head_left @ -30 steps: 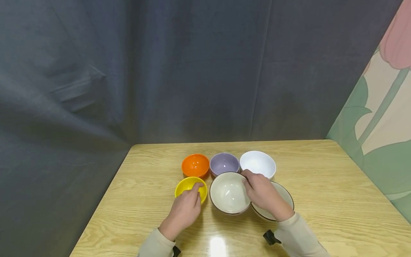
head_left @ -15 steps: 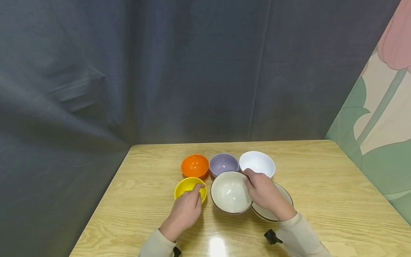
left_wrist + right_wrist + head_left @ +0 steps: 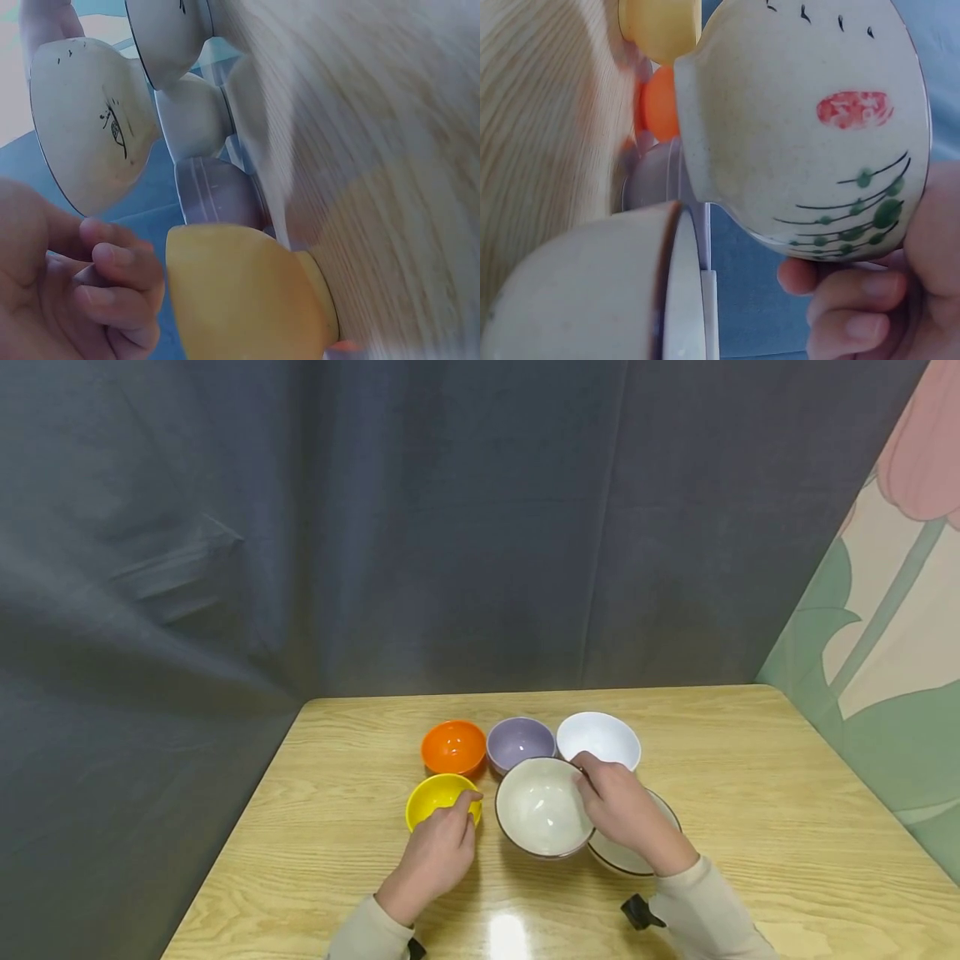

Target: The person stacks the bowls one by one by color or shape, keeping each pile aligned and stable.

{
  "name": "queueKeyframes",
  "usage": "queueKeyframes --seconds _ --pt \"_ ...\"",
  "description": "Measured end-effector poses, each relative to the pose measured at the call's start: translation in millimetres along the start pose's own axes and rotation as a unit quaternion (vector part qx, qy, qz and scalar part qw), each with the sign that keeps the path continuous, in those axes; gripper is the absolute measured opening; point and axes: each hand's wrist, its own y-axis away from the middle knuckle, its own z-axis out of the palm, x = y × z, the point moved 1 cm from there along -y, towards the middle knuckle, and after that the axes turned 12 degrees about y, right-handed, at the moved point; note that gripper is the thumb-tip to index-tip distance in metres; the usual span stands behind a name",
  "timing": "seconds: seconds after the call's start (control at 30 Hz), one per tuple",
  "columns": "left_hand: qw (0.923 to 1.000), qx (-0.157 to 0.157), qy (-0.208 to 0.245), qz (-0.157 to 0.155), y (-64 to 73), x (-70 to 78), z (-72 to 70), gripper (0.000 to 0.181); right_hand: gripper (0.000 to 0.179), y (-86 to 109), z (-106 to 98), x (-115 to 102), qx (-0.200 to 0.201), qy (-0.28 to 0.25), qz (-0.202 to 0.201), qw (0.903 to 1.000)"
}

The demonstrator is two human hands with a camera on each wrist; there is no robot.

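Note:
My right hand [image 3: 622, 802] grips the rim of a cream bowl [image 3: 542, 810] with a dark brown edge. In the right wrist view this bowl [image 3: 810, 142] shows a red stamp and green dotted sprigs; it is raised off the table. A second cream bowl [image 3: 618, 853] stands below my right hand, partly covered by it. My left hand [image 3: 435, 857] hovers over the front of a yellow bowl [image 3: 431, 797]. In the left wrist view its loosely curled fingers [image 3: 120, 262] are just above the yellow bowl [image 3: 240, 292], holding nothing.
Behind, an orange bowl [image 3: 453, 749], a purple bowl [image 3: 521, 743] and a white bowl [image 3: 598, 739] stand in a row on the wooden table [image 3: 315, 827]. A dark curtain [image 3: 465, 527] hangs at the back, and a tulip-patterned hanging [image 3: 885, 693] is on the right.
My right hand has carried the cream bowl slightly to the right, away from the yellow bowl. The left hand stays over the yellow bowl, nearly still. The standing bowls keep their places.

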Motion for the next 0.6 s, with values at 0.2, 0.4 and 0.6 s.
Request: queueKeyframes --seconds 0.2,0.4,0.6 --pt "0.9999 -0.009 0.002 -0.005 -1.0 1.3 3.1 0.029 0.015 0.5 -0.2 2.9 0.003 -0.008 -0.004 1.0" --pt "0.9999 -0.014 0.004 -0.005 -2.4 2.1 5.6 0.029 0.015 1.2 -0.9 6.5 -0.002 -0.012 -0.003 0.9999" --pt "0.9999 -0.015 0.001 0.003 -2.6 3.9 8.0 0.029 0.014 2.9 -4.7 8.3 -0.004 -0.014 0.0 0.9999"
